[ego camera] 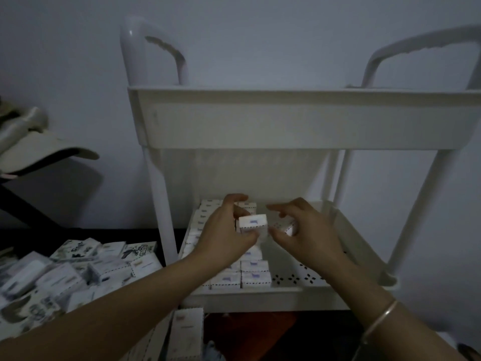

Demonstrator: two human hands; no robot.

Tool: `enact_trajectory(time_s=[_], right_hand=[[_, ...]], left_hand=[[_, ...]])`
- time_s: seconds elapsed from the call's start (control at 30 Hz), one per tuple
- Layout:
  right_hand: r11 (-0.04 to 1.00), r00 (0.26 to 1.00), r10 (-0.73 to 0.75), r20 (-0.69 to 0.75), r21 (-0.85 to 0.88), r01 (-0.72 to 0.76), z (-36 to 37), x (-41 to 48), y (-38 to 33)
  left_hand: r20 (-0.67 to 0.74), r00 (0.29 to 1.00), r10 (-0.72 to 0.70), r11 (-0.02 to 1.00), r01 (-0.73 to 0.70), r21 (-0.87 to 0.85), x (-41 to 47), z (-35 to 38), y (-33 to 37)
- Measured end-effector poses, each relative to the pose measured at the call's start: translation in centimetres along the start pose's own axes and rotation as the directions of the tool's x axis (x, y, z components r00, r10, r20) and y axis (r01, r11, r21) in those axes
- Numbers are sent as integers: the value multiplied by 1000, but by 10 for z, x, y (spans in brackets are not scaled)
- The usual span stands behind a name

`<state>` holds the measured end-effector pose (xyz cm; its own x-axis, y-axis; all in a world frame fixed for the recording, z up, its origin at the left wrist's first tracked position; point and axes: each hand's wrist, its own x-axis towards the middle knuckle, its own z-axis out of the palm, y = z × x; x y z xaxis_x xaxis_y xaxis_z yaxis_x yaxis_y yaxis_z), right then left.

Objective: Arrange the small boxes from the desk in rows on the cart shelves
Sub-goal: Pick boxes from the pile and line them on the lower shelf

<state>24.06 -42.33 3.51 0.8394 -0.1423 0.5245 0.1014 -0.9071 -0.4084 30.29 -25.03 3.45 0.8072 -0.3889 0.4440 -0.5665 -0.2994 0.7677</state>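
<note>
2 held over the cart shelf (260, 298): upright box (253, 223) gripped by left hand (223, 238), tilted box (289, 227) pinched by right hand (309, 235). Placing step, probably; next, set flush at 3 o'clock of the rows (253, 274).

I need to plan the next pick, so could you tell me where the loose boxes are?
In the head view, the loose boxes lie heaped on the desk at lower left, just left of the cart and below the cap.
</note>
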Motion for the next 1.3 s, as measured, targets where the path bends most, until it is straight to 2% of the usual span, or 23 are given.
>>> enact_trajectory(time_s=[0.17,0.27,0.4,0.53,0.63,0.73,0.8,0.87,0.97,1.03,1.07,1.17,1.23,1.3], right_hand=[[998,997,-69,29,6,69,12,7,8],[993,995,-102,-18,57,103,15,13,11],[987,984,-152,-94,35,156,17,24,20],[987,984,-137,-112,69,145,19,33,26],[982,998,48,35,179,-53,10,47,29],[855,973,196,121,465,-230,6,69,34],[794,966,201,162,551,-257,6,81,35],[778,958,152,242,569,-267,9,91,38],[726,916,85,392,605,-326,14,103,42],[648,899,79,430,664,-374,21,105,41],[619,902,76,425,689,-377,25,104,40],[582,931,148,335,731,-356,45,100,39],[669,938,292,186,661,-339,60,101,47],[801,928,372,23,498,-333,67,101,56]], left_hand=[[-34,997,74,997,-74,-4,13,9,-4],[-34,994,103,995,-102,8,21,19,-9],[-45,988,146,989,-144,34,34,32,-14],[-58,992,108,994,-108,2,54,40,-17],[-55,991,126,992,-124,39,70,43,-18],[-53,968,245,954,-231,191,85,41,-12],[-71,937,342,922,-320,217,92,40,-12],[-109,917,383,912,-357,204,99,40,-18],[-216,935,282,958,-286,11,105,39,-25],[-294,945,141,977,-181,-114,109,38,-29],[-326,942,82,986,-125,-113,110,39,-32],[-353,935,-22,998,41,47,105,41,-46],[-197,979,-44,944,105,312,95,45,-55],[-2,1000,-30,849,26,528,85,52,-62]])
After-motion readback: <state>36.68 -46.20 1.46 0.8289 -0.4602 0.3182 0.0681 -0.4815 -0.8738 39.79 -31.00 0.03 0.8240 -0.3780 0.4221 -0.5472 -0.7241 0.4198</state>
